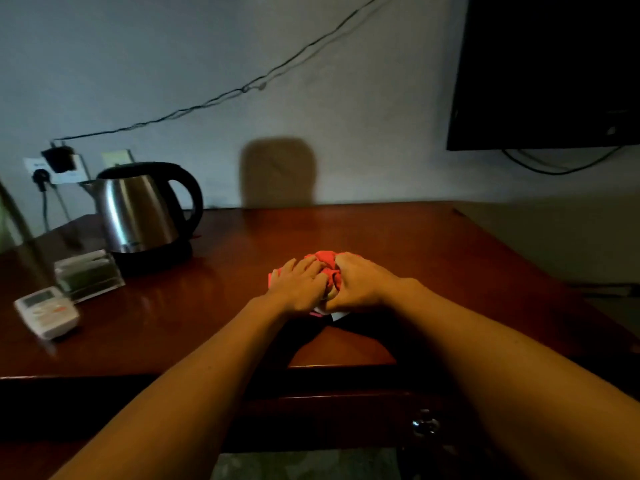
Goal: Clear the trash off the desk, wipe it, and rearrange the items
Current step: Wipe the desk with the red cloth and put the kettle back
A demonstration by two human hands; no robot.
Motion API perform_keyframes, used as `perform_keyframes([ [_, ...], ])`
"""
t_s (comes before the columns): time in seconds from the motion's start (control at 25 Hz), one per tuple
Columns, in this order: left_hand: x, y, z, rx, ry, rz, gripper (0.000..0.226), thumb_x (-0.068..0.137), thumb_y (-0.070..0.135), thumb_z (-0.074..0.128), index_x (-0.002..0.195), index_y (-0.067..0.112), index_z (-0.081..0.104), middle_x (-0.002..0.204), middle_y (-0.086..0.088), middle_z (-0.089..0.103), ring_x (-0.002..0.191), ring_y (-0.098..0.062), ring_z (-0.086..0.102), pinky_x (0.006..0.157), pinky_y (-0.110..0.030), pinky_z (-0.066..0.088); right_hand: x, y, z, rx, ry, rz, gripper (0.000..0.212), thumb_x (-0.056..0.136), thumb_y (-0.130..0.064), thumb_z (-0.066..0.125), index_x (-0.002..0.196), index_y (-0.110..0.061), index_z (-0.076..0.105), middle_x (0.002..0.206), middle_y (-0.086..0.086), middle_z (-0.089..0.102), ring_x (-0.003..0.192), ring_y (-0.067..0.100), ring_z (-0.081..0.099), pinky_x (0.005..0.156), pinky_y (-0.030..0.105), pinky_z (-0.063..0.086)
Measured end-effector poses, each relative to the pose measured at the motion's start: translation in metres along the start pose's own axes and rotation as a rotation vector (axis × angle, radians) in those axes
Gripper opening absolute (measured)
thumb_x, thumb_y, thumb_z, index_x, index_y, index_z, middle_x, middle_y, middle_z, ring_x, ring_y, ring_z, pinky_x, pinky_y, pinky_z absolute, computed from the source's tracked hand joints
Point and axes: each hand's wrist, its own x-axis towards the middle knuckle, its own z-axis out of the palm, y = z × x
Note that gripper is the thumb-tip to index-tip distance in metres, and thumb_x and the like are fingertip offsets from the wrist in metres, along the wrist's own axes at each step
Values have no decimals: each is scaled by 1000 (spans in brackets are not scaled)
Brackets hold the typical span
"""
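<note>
Both hands — L point(300, 284) & R point(360, 284) — are bunching red cloth point(325, 261) on desk point(415, 258).
Fingers are curling round it; soft, light — prob. best gripping the wad's middle.

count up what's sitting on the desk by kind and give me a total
Kettle: 1
Clear box of packets: 1
White remote: 1
Red cloth, bunched under both hands (left hand, right hand): 1
Total: 4

One kettle point(145, 209), one remote point(46, 311), one cloth point(327, 268).
</note>
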Motion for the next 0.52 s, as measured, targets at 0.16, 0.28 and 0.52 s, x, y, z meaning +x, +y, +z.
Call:
perform_keyframes([
  [0.16, 32, 49, -11, -27, 26, 79, 54, 93, 45, 54, 136, 12, 46, 155, -11, 29, 146, -29, 20, 119, -42, 17, -32, 43, -26, -92, -71, 125, 95, 56, -76, 68, 132, -29, 37, 124, -2, 53, 110, 23, 54, 88, 37, 48],
  [0.28, 54, 95, -21, -43, 55, 159, 52, 93, 43, 54, 134, 12, 48, 156, -11, 27, 147, -27, 19, 119, -41, 15, -57, 84, -43, -218, -136, 195, 110, 50, -89, 49, 146, -45, 20, 126, 4, 41, 116, 30, 41, 101, 47, 41],
  [0.52, 84, 185, -45, -52, 93, 313, 44, 95, 38, 51, 130, 10, 49, 154, -12, 29, 146, -29, 19, 119, -41, 15, -130, 141, -77, -279, -113, 343, 111, 50, -86, 41, 147, -33, 33, 153, 9, 26, 144, 32, 18, 116, 51, 22],
])
